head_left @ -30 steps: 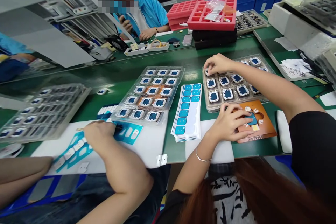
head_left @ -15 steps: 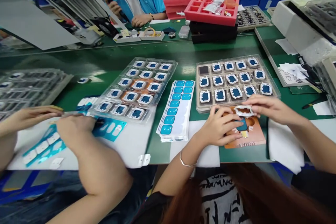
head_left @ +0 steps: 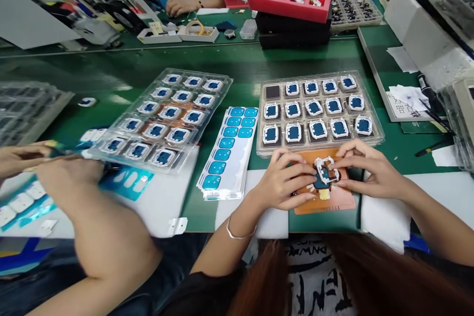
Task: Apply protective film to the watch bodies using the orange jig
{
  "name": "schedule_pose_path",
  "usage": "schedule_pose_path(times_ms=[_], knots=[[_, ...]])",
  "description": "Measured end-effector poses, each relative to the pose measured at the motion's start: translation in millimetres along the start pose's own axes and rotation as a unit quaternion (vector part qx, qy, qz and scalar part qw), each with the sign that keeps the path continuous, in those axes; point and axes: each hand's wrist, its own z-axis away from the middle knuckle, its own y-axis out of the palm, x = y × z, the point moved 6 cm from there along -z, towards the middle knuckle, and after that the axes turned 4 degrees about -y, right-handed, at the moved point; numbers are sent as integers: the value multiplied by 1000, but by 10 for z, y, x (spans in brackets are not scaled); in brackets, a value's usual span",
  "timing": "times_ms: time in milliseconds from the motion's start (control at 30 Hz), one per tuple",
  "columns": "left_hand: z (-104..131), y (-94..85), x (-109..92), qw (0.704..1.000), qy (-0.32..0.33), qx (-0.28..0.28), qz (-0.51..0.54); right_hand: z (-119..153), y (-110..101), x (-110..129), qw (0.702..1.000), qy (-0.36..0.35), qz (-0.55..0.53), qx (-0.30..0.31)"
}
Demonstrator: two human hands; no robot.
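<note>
A white plastic frame (head_left: 323,174) is tilted over a dark blue part (head_left: 319,183) on an orange fixture block (head_left: 342,202). My right hand (head_left: 370,172) pinches the frame at its right side. From the left, my left hand (head_left: 287,181) reaches over the fixture, its fingers stretched and apart, with the fingertips at the edge of the blue part. A yellow tab (head_left: 325,194) sticks out below the blue part. Just behind the fixture lies a clear tray (head_left: 261,145) with rows of white frames with blue centres.
To the left are a stack of blue-sticker sheets (head_left: 237,158) and another filled tray (head_left: 188,150). A co-worker's hands (head_left: 70,170) work farther left over blue film. Red foam trays (head_left: 289,7) stand at the back, a white foam box (head_left: 414,34) at right.
My right hand has brought the white frame left and down over the blue part, tilting it. My left hand stays beside the fixture. The camera view has shifted.
</note>
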Motion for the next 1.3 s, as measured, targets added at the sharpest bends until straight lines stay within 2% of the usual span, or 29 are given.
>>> schedule_pose_path(times_ms=[167,333,567,1033,1300], knots=[[-20,-26,-9,999,-2,-37,-16,-31,7,11,998,-41,44,-2],[-27,-89,26,995,-56,-83,-29,-36,34,67,995,-67,66,-26],[-24,-24,69,992,-114,-21,-41,-39,99,124,995,-51,84,-29],[-32,-63,25,995,-73,-62,-17,-44,99,117,998,-17,60,-29],[-40,-54,-31,998,-38,-52,-11,-32,118,122,996,-27,75,-26]])
